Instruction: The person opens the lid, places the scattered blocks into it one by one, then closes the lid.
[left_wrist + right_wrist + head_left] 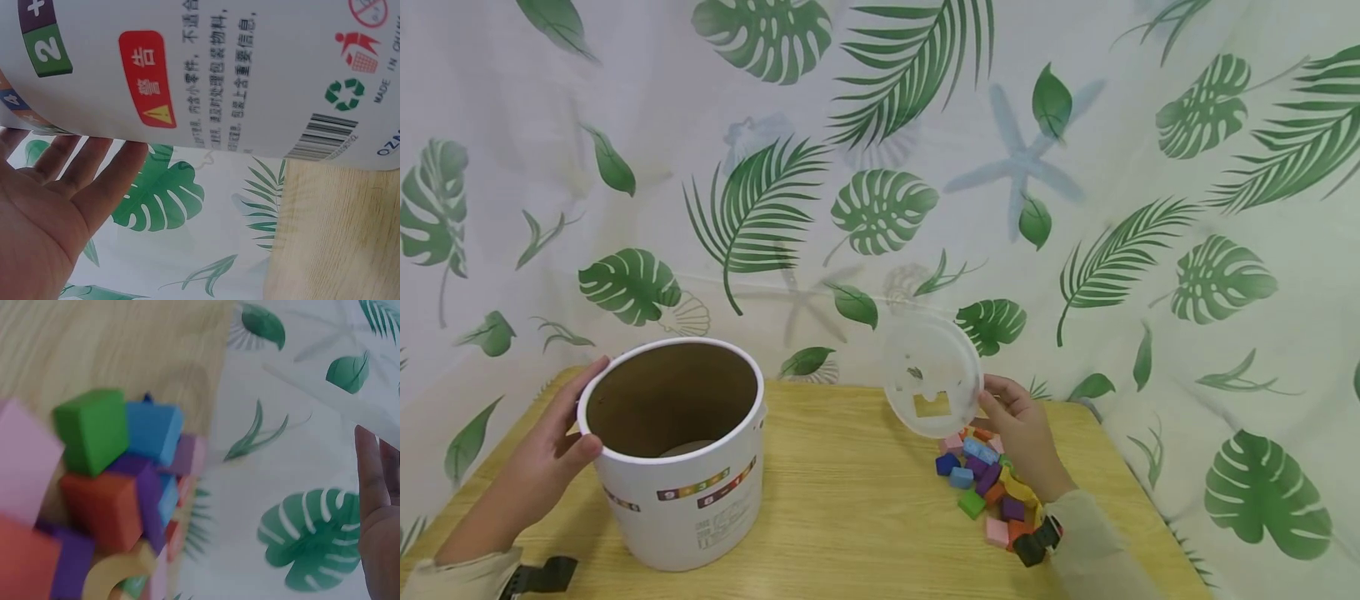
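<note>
Pinched at its rim by the right hand (1026,437) fingers above the heap of coloured foam blocks (988,487), the translucent round plastic lid (931,375) could slip, while the left hand (538,467), fingers straight, merely steadies the open white cardboard tub (681,458) on the wooden worktop (850,500).

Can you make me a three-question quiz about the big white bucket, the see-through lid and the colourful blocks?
1. Where is the pile of blocks?
A. Inside the bucket
B. On the table, by the right hand
C. On the lid

2. What colour is the bucket outside?
A. White
B. Red
C. Black

3. What is the lid doing?
A. Closing the bucket
B. Lying flat on the table
C. Held up in the right hand

Answers: 1 B, the blocks lie on the wooden table next to that hand. 2 A, its wall is white with printed labels. 3 C, fingers pinch the lid's edge while the bucket stands open, the left hand at its rim.
</note>
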A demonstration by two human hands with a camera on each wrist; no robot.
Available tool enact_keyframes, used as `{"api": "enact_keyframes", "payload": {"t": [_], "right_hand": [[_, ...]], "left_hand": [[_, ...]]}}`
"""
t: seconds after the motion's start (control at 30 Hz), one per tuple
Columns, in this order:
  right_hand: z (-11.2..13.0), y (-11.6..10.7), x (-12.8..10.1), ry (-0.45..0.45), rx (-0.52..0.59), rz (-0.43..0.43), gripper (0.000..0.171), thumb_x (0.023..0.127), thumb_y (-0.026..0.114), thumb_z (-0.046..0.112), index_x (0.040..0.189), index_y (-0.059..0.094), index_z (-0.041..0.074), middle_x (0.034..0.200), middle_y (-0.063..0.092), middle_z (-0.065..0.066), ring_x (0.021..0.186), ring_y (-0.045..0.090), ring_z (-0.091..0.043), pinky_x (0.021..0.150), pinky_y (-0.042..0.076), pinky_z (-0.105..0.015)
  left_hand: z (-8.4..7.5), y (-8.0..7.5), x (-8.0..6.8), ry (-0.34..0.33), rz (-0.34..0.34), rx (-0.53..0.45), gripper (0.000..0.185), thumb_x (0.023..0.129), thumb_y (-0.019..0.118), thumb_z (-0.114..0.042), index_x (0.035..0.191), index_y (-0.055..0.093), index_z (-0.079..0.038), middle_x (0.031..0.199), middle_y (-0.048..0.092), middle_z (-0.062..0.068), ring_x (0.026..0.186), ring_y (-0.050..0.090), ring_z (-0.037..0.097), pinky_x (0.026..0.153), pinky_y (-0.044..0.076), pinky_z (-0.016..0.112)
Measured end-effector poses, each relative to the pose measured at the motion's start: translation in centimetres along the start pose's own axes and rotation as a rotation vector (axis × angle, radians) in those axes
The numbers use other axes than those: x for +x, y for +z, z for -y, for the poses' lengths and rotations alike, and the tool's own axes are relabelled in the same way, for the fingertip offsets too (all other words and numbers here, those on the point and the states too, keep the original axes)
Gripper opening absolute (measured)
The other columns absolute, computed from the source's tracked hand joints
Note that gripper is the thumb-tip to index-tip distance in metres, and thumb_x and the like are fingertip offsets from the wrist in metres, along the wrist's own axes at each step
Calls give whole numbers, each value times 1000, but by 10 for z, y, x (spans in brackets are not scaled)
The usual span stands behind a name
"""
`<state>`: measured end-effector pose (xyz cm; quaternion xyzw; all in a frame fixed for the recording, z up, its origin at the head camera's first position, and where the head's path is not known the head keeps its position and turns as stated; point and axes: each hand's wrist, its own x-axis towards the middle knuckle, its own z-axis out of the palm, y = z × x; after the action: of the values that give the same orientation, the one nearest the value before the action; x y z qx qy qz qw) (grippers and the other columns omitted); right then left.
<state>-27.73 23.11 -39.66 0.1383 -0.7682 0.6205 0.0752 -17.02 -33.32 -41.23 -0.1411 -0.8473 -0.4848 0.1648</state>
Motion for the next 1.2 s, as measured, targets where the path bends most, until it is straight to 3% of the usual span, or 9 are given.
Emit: {"api": "enact_keyframes", "payload": {"t": [0.27, 0.47, 0.7, 0.97, 1.2], "right_hand": [[-21, -49, -10, 110, 17, -124, 49, 107, 57, 30, 141, 51, -4, 115, 68, 5, 102, 69, -9, 84, 58, -30], [-43, -88, -14, 82, 141, -231, 46, 107, 58, 22, 141, 49, -8, 116, 68, 6, 103, 68, -8, 81, 59, -30], [-56, -131, -28, 54, 253, -308, 39, 107, 57, 17, 140, 51, -3, 120, 67, 3, 104, 69, -9, 80, 58, -31], [-68, -162, -44, 132, 299, -476, 39, 107, 57, 16, 139, 48, -3, 115, 65, 4, 99, 71, -7, 78, 59, -28], [-75, -170, -49, 186, 304, -588, 34, 107, 56, 12, 137, 48, -2, 109, 66, 4, 94, 72, -7, 77, 59, -28]], "left_hand": [[2, 1, -1, 18, -13, -14, 72, 106, 59, -28, 166, 19, -31, 157, 31, -20, 125, 39, -5, 87, 39, 7], [5, 1, -1, 32, -15, -27, 73, 106, 60, -26, 166, 20, -29, 157, 31, -21, 125, 40, -5, 87, 40, 7], [8, 1, -1, 23, -12, -9, 73, 106, 60, -26, 166, 19, -30, 158, 31, -20, 125, 40, -5, 87, 39, 7], [8, 1, 0, 11, -3, -5, 72, 106, 59, -28, 166, 18, -31, 160, 29, -18, 125, 39, -5, 86, 39, 7], [10, 2, -1, 38, -8, -40, 73, 106, 60, -26, 167, 19, -28, 160, 30, -19, 124, 41, -4, 87, 40, 7]]}}
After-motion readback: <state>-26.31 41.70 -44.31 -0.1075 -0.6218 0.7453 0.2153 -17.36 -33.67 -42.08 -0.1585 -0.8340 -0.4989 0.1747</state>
